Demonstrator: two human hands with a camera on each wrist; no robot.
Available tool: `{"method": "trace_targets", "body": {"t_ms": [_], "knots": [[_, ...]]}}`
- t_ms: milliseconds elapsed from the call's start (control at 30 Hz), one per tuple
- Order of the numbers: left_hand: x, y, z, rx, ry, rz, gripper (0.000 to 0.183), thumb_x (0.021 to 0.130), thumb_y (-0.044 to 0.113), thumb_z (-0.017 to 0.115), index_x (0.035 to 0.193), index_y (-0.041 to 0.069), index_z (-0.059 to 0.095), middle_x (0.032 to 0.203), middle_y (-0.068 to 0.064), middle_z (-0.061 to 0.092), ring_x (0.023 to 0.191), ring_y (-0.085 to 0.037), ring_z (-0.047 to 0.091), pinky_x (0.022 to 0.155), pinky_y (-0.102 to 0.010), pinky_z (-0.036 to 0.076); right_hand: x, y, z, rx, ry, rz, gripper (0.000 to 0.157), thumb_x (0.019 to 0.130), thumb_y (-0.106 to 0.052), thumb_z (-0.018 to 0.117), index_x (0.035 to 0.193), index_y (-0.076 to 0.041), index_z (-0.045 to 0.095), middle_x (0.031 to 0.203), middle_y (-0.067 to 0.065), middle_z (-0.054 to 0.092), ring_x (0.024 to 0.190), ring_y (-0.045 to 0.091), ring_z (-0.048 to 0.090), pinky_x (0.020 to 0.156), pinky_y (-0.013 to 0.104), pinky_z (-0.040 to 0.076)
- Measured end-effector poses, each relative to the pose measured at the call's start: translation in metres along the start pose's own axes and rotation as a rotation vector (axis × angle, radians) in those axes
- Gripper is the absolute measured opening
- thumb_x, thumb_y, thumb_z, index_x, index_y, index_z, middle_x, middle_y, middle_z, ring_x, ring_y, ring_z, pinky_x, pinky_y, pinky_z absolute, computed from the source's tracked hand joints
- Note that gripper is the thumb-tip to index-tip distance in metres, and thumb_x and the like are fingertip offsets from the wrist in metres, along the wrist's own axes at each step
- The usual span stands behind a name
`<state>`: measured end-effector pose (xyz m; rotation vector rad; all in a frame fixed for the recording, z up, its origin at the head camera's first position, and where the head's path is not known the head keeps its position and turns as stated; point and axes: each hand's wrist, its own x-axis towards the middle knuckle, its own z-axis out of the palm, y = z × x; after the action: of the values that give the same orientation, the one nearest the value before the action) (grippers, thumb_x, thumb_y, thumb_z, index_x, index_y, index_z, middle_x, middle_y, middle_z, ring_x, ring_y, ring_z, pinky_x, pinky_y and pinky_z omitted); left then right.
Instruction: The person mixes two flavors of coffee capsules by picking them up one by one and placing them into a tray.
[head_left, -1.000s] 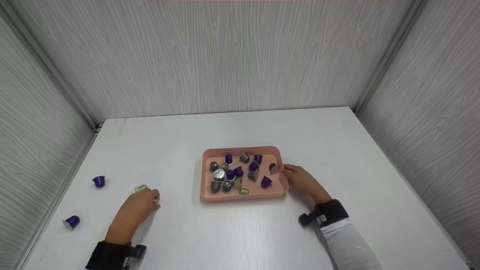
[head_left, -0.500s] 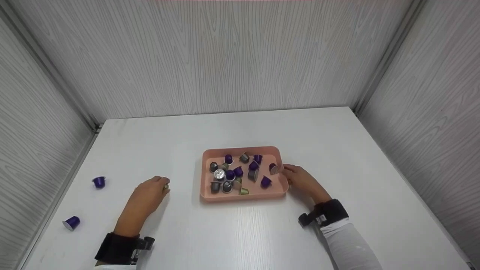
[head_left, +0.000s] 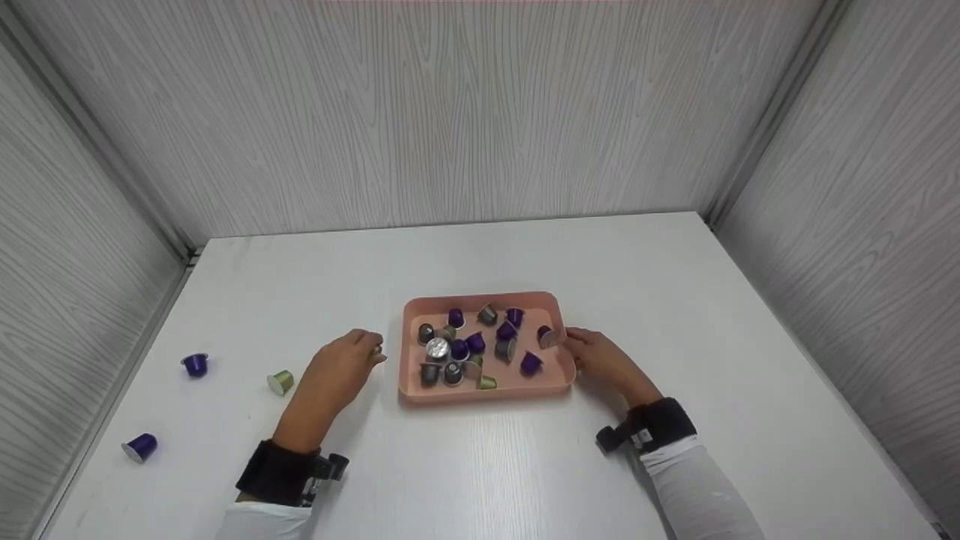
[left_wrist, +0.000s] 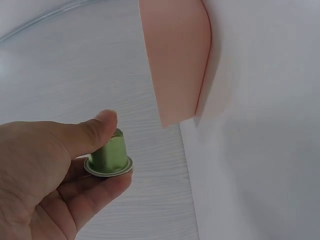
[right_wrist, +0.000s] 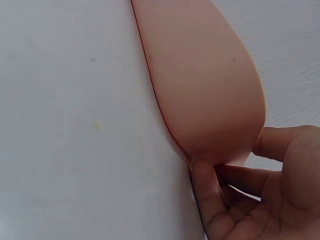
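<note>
My left hand (head_left: 337, 371) pinches a green coffee capsule (left_wrist: 111, 155) between thumb and fingers, its foil rim facing down in the left wrist view. That hand hovers just left of a pink tray (head_left: 480, 396), and the capsule barely shows in the head view. Several purple, grey, silver and green capsules lie in the tray. At the tray's right end, my right hand (head_left: 604, 361) holds the rim and outer wall, with fingers pressed low on the wall in the right wrist view. Another green capsule (head_left: 281, 382) lies on the table left of my left hand.
Two purple capsules, one farther back (head_left: 195, 365) and one nearer (head_left: 140, 448), lie on the white table (head_left: 480, 472) at far left. Grey wood-grain panels (head_left: 450, 112) enclose the back and both sides.
My left hand has moved right and farther back, carrying one green capsule toward the tray. The other green capsule, partly covered before, now shows on the table. My right hand stays at the tray.
</note>
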<state>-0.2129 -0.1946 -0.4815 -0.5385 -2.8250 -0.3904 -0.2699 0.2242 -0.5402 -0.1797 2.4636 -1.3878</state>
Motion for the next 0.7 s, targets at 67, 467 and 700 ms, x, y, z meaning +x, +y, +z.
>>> {"method": "trace_targets", "body": {"t_ms": [67, 467, 700], "knots": [[0.004, 0.006, 0.002, 0.0, 0.005, 0.015, 0.025, 0.091, 0.015, 0.07, 0.112, 0.003, 0.065, 0.106, -0.012, 0.066, 0.094, -0.026, 0.067, 0.079, -0.038, 0.056, 0.0, 0.0, 0.0, -0.013, -0.001, -0.009, 0.048, 0.102, -0.041, 0.047, 0.14, -0.013, 0.054, 0.088, 0.004, 0.063, 0.078, 0.018, 0.056, 0.068, 0.03, 0.044], [0.029, 0.033, 0.021, -0.022, -0.005, 0.107, 0.028, 0.091, 0.017, 0.07, 0.113, 0.001, 0.063, 0.108, -0.014, 0.064, 0.094, -0.026, 0.066, 0.08, -0.036, 0.056, -0.001, 0.0, 0.0, -0.072, 0.001, -0.022, 0.047, 0.103, -0.038, 0.044, 0.14, -0.01, 0.054, 0.077, 0.002, 0.058, 0.072, 0.017, 0.053, 0.069, 0.031, 0.042], [0.038, 0.047, 0.032, -0.082, -0.063, 0.111, 0.031, 0.093, 0.018, 0.068, 0.119, 0.003, 0.063, 0.11, -0.011, 0.064, 0.097, -0.028, 0.065, 0.081, -0.042, 0.055, 0.0, -0.001, 0.0, -0.065, 0.007, -0.007, 0.047, 0.103, -0.041, 0.045, 0.139, -0.013, 0.055, 0.077, 0.003, 0.059, 0.071, 0.018, 0.054, 0.069, 0.032, 0.043]]}}
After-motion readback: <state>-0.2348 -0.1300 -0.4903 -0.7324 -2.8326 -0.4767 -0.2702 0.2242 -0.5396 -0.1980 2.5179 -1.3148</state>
